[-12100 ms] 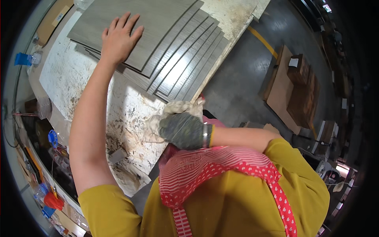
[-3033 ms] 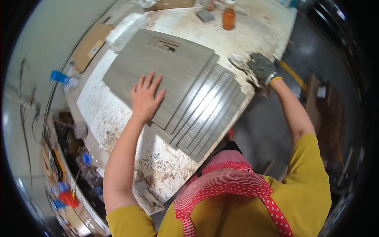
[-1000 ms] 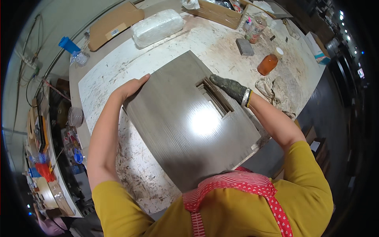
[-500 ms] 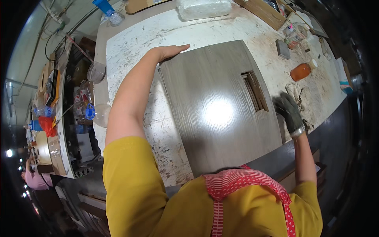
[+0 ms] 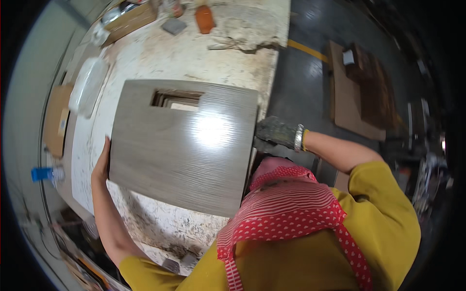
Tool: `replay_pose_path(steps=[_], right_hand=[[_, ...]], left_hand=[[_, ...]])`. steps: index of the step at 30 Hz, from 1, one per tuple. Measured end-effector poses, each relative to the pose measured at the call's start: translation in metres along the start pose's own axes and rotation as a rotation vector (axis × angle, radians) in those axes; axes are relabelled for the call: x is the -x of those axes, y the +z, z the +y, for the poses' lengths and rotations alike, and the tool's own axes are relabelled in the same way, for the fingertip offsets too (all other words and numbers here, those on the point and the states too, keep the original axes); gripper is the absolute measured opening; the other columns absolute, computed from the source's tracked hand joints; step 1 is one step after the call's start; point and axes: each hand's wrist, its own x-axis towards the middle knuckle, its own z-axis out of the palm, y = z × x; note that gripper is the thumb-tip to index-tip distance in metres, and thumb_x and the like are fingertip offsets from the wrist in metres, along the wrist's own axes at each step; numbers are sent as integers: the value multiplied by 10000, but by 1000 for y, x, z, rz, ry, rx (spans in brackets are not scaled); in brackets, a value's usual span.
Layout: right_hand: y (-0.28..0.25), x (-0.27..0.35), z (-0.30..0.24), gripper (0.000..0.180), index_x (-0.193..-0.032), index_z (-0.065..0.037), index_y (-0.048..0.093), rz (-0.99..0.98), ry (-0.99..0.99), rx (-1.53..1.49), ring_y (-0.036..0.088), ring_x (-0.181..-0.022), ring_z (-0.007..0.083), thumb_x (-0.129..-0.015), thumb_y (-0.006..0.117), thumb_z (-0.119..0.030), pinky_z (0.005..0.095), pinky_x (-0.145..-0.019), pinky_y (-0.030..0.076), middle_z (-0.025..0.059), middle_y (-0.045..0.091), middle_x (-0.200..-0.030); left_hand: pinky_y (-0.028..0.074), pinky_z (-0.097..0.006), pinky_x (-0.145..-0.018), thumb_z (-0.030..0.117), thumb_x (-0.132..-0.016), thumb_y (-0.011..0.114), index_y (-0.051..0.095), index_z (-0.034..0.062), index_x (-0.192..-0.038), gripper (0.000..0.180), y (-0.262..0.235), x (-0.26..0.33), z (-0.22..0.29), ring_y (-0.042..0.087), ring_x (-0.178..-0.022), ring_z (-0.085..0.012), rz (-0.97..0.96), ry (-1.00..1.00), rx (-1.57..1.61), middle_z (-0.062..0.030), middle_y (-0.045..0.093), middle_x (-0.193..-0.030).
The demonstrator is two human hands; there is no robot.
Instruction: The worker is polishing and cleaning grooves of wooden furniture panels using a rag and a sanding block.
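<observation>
A grey wood-grain panel point(image 5: 170, 145) lies in front of me over the white, stained workbench, with a rectangular cutout point(image 5: 177, 99) near its far edge. My bare left hand point(image 5: 101, 162) grips the panel's left edge, thumb along the side and the other fingers largely hidden. On the right edge, my right hand point(image 5: 277, 133) in a dark, dirty work glove closes on the panel, its fingertips partly hidden. Light glares off the panel's middle.
Past the panel on the workbench point(image 5: 145, 58) are a crumpled cloth point(image 5: 242, 41), an orange bottle point(image 5: 204, 19), a grey block point(image 5: 174, 26) and an open cardboard box point(image 5: 128, 22). A plastic-wrapped bundle point(image 5: 89, 87) lies left. Boards point(image 5: 359, 92) rest on the floor at right.
My view has turned to the right, so the bench and panel appear rotated. My right hand has moved from beside the cutout to the panel's edge nearest my body. The left hand stays on the panel.
</observation>
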Motion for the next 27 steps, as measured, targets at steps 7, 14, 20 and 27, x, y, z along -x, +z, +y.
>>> replay_pose_path(steps=[7,14,20,27], right_hand=[[16,0,2,114,-666,-58,692,-147,424,-82,640,-701,305,-566,662,-104,376,-633,511,163,643,-721],[-29,-75,29,198,-728,-19,679,-417,744,-517,647,-629,239,-782,546,-155,306,-637,531,125,685,-737],[-5,-205,149,169,-753,3,688,-303,-222,390,615,-616,310,-733,581,-125,364,-652,510,187,647,-707],[-34,-276,180,192,-785,14,683,-353,-182,202,588,-582,277,-758,579,-145,353,-633,500,188,629,-679]], left_hand=[[427,-346,-965,680,-810,518,421,31,-1375,865,40,22,10,507,-1186,-273,85,-105,-72,-188,476,-1349],[382,-335,-1009,677,-831,490,385,60,-1403,849,59,82,-43,449,-1247,-238,312,-94,121,-137,431,-1400],[339,-355,-1045,686,-844,464,322,44,-1426,878,137,148,-102,416,-1270,-273,536,-51,435,-137,387,-1425],[288,-373,-1083,637,-908,391,273,56,-1444,800,268,171,-86,346,-1326,-273,620,-121,785,-130,349,-1452]])
